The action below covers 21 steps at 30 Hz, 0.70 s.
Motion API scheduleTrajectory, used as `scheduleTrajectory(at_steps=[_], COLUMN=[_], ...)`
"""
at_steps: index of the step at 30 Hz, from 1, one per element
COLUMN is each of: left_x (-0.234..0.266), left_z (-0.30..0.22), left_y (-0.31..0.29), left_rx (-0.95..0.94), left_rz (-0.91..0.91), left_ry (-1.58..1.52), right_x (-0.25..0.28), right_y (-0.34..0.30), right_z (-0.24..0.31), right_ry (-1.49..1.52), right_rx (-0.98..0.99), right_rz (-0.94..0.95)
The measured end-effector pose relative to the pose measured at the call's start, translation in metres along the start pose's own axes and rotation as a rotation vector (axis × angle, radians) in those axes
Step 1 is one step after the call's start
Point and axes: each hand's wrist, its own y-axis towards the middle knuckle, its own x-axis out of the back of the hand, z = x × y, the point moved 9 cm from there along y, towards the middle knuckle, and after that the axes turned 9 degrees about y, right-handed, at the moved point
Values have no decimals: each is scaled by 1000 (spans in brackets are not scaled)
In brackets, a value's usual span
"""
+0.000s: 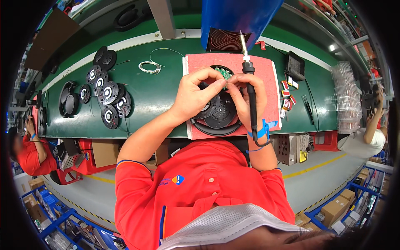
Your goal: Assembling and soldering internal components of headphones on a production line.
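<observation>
Left hand (193, 95) is closed at green board (224, 72); right of it, away-pointing soldering iron (248, 68) is held in right hand (244, 98).

- A red shirt (204, 162) is bearing a chest emblem (179, 179), a tilted diamond shape in blue, orange and white.
- Small lettering (165, 182) is running beside that emblem, too small to make out.
- A yellow label (303, 156) is showing on the perforated metal box (293, 146) below the table's right side; its print is appearing too small to read.
- A plain yellow line (314, 166) is crossing the grey floor (308, 183) as a marking.
- Yellow-and-black warning stripes (327, 195) are running along the floor beside blue shelving (377, 166).
</observation>
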Motion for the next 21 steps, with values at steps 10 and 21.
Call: scheduleTrajectory(at_steps=[10, 21], left_x=[-2, 9], left_z=[-40, 13], left_y=[0, 4], left_rx=[-330, 217], left_rz=[-33, 28], left_ry=[446, -21], right_x=[2, 185], right_y=[1, -37], right_z=[4, 44], right_ry=[-8, -1003], right_rx=[14, 3], right_rz=[-14, -356])
